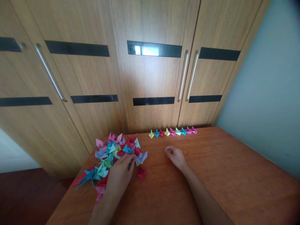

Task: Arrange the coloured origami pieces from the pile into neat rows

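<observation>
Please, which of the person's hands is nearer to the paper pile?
Left. The left hand is over the near right part of the pile, at a purple piece; the right hand is apart, to the pile's right.

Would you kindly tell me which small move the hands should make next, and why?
Probably the left hand should lift the purple paper piece clear of the pile: it is right at that piece, on the pile's right edge, while the right hand, near the row of folded pieces, shows no piece in it.
</observation>
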The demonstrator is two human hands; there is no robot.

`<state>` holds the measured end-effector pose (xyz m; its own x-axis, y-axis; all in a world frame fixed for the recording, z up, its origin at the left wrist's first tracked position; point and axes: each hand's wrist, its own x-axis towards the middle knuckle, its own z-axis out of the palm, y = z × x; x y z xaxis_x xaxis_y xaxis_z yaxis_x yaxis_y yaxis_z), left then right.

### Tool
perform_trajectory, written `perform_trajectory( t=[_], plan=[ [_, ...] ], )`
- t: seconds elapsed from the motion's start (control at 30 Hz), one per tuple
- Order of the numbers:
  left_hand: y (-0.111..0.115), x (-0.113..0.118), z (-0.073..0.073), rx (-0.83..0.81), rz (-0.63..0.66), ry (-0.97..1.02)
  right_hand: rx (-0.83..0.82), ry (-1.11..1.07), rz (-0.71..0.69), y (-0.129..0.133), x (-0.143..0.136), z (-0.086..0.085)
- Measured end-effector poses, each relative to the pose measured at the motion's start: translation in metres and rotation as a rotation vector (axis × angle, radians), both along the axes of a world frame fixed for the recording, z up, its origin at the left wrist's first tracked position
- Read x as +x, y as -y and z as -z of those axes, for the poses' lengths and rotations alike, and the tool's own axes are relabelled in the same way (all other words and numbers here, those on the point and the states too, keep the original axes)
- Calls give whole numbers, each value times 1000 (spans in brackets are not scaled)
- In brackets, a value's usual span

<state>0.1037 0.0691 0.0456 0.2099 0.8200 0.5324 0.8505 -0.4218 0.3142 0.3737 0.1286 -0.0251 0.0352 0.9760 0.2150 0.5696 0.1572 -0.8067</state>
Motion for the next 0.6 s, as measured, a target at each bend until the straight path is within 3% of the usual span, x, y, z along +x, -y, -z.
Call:
perform_trajectory(
  t=[0.13,0.23,0.43,0.6],
  plan=[
    [-2,14,-6,-61,27,20,-81,-432,-286,11,-9,-15],
    [-5,26,-10,-89,63,27,-128,-573,-391,20,-13,-25],
    [-13,54,-8,-134,175,18,-65,-615,-381,22,-14,-31],
    [-17,68,1,-166,178,42,-55,-631,-342,17,-11,-27]
  ],
)
